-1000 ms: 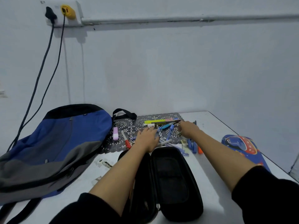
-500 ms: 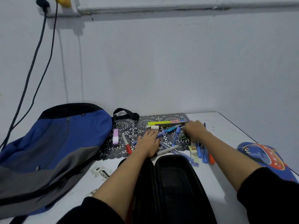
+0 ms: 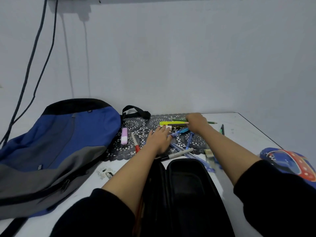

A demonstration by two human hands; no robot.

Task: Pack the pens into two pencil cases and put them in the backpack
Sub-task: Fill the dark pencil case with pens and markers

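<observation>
I see the pens [image 3: 181, 142] scattered on the black lace mat [image 3: 130, 147] at the table's far middle, near the wall. My right hand [image 3: 196, 122] is at the mat's far edge, fingers curled around a green pencil [image 3: 212, 122] whose tip sticks out to the right. My left hand [image 3: 159, 139] lies palm-down and flat on the pens, fingers spread, gripping nothing that I can make out. A yellow highlighter [image 3: 168, 123] lies between the two hands. Just nearer me, the black pencil case [image 3: 186, 194] lies open, its far rim touching the mat's near edge. The blue pencil case [image 3: 289, 164] sits at the table's right edge, well apart from the pens. The backpack [image 3: 56, 147] fills the left side, touching the mat. Bare white table [image 3: 242, 127] shows only at the far right corner.
</observation>
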